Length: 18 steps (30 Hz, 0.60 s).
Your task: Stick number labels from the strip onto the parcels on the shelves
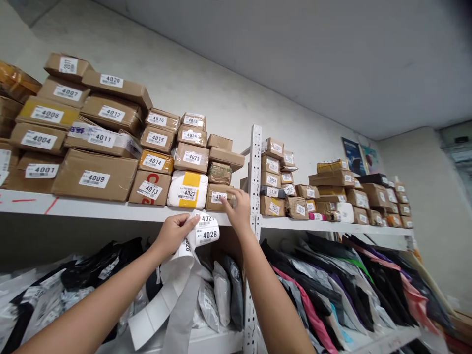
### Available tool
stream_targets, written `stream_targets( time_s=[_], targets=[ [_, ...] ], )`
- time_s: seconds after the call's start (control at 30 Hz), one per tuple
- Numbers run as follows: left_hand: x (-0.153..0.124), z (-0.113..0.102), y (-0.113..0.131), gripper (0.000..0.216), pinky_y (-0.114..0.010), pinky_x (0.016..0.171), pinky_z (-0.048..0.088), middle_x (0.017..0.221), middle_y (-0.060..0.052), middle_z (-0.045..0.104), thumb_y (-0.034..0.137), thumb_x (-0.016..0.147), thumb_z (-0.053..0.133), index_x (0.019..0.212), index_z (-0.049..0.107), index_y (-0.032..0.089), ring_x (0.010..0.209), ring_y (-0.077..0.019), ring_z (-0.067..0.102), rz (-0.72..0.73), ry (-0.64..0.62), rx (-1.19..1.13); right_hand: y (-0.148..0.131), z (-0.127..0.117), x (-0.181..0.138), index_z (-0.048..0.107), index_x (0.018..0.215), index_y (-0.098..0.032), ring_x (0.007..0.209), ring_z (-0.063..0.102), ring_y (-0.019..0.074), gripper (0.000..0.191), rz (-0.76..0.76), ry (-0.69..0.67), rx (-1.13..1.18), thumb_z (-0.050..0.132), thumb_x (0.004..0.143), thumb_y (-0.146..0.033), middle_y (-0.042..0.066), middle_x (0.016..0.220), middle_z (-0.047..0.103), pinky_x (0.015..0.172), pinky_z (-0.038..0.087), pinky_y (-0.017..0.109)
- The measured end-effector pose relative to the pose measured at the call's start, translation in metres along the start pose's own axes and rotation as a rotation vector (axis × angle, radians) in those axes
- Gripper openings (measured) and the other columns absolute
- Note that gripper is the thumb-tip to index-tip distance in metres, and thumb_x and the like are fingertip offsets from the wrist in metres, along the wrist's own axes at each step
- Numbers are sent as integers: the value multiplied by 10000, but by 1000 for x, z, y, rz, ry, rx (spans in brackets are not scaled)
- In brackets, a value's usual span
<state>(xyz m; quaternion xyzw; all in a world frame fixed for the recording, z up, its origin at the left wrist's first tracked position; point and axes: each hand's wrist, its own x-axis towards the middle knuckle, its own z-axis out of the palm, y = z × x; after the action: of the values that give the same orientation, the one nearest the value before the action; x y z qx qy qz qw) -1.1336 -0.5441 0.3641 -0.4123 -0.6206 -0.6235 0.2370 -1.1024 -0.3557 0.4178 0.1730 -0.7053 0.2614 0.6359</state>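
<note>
My left hand (175, 233) pinches a long strip of white printed labels (208, 235) between thumb and fingers. Labels numbered 4028 and another above it face me, and the rest of the strip hangs down in loose curls. My right hand (240, 210) reaches up to a small brown carton (214, 202) on the upper shelf, its thumb and fingers apart at the carton's right front. A label that seems to read 4026 is on this carton, partly covered by my thumb. Above the carton are stacked a greenish taped parcel (220, 173) and two plain boxes, the lower one (226, 158) wider.
The white upper shelf (92, 209) carries many numbered parcels, including a white and yellow one (187, 190) left of the carton. A perforated metal upright (255, 172) stands right beside my right hand. Bagged goods (221, 293) and folded garments (332, 285) fill the lower shelf.
</note>
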Motion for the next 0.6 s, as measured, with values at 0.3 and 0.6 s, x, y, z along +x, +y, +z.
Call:
stream_targets(
  time_s=[0.3,0.6],
  targets=[
    [12,-2,5,384,-250,612,431,731,-11,651,488,592,719,779,638,162,680,-159,557,-12,-15,-95,-27,11,-34,671,776,-192,639,604,144,316,412,-392,800,805,557,-376,9,723,686,633,486,278],
    [31,13,5,415,-267,568,383,640,-13,612,589,716,509,688,565,179,633,-186,545,14,60,83,-25,27,-11,699,709,-193,664,625,191,156,257,-54,539,724,628,-324,42,712,706,646,508,323]
  ],
)
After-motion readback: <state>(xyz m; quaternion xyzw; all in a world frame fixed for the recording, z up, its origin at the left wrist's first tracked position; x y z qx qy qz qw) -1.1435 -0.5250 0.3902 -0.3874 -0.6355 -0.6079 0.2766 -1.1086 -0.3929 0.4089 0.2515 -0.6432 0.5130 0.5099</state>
